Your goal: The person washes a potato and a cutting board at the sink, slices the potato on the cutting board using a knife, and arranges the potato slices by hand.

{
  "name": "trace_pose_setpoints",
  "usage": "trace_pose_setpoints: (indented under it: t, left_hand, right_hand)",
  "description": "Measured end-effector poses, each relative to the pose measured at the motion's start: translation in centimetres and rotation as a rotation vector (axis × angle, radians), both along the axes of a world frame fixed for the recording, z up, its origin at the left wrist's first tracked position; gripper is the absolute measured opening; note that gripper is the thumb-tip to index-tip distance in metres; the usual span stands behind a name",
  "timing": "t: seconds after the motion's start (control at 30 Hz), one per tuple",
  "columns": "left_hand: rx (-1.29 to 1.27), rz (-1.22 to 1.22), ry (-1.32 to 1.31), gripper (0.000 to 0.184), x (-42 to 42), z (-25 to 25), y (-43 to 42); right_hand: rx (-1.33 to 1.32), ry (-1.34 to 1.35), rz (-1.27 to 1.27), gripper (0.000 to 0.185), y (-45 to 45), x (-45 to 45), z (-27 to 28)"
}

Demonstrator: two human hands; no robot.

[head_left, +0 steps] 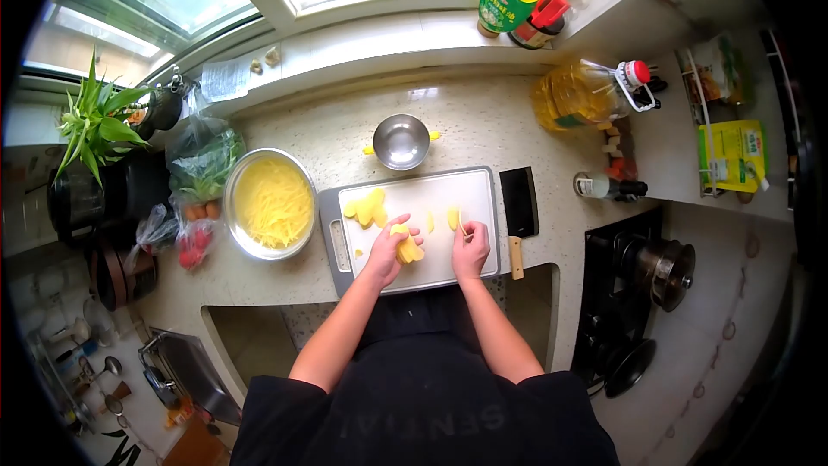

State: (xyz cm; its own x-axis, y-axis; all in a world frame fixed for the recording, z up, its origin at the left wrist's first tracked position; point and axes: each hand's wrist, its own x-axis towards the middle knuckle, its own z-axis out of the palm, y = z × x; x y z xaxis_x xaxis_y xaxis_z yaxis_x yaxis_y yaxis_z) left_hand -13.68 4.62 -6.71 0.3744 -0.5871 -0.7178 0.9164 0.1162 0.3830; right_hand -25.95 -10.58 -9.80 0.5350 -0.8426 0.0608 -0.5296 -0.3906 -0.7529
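Note:
A grey-rimmed white cutting board [414, 190] lies in front of me. Above its left half, my left hand [386, 255] is curled round several yellow potato slices [410, 249]. My right hand [470, 252], over the right side, pinches the edge of a thin potato slice [463, 225]. Just beyond those fingers another potato piece [453, 218] rests on the board, and a narrow sliver [429, 222] lies between the hands. A pile of potato slices [367, 206] sits at the board's upper left. To the right is a cleaver [519, 199] with a wooden handle.
Left of the board stands a metal bowl [231, 223] of yellow shreds. A small steel bowl [402, 140] with yellow handles is behind the board. Bagged vegetables [205, 160] are at far left. An oil jug [573, 95], a dark-capped bottle [604, 186] and a stove [614, 293] are right.

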Motion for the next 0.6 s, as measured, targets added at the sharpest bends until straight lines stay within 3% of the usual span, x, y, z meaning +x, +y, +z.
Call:
trace_pose_setpoints:
  t: [0.17, 0.3, 0.4, 0.5, 0.6]
  left_hand:
    - [0.032, -0.002, 0.004, 0.049, -0.2, 0.0, -0.2]
    - [0.058, -0.002, 0.002, 0.049, -0.1, 0.0, 0.0]
    - [0.088, -0.011, -0.016, 0.048, -0.1, 0.1, -0.5]
    - [0.115, -0.057, -0.090, 0.047, -0.4, 0.0, -0.9]
    - [0.139, -0.032, -0.142, 0.048, -0.3, -0.3, -0.3]
  right_hand:
    - [-0.162, 0.037, 0.221, 0.014, -1.1, -0.4, -1.0]
    - [0.078, 0.016, 0.038, 0.013, 0.4, -0.6, -0.8]
    - [0.079, -0.071, 0.191, 0.014, 2.3, 0.0, 1.4]
    - [0.020, -0.136, 0.709, 0.023, 2.6, 1.6, 6.1]
    - [0.071, -0.072, 0.379, 0.038, 3.1, 1.2, 3.9]
